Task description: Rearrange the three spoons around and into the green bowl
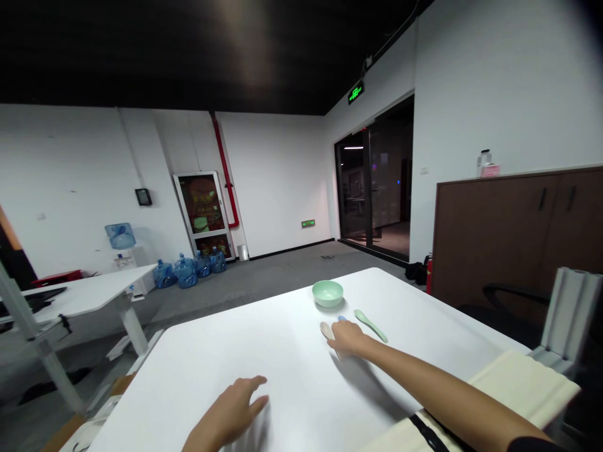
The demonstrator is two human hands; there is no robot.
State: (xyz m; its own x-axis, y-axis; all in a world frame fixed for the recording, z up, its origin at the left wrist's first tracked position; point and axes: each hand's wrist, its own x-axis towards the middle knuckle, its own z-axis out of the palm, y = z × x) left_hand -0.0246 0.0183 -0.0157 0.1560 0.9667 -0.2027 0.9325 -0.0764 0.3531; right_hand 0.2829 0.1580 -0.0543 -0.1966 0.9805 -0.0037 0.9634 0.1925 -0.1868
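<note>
My right hand (347, 339) reaches out across the white table (264, 351) and rests on spoons lying there. A beige spoon (326, 330) sticks out at its left, and a bit of a blue spoon (342, 319) shows just beyond the fingers. The fingers are curled down over them; whether they grip one is not clear. A green spoon (371, 326) lies free just right of the hand. A pale green bowl (327, 293) stands upright a little farther on. My left hand (235, 408) lies flat on the near table with fingers stretched out, holding nothing.
A folded cream cloth (513, 389) lies at the table's near right corner. A brown cabinet (513, 232) and a black chair (509, 301) stand to the right. Another white desk (85, 292), a water dispenser (123, 245) and several blue water jugs (186, 271) are at the left.
</note>
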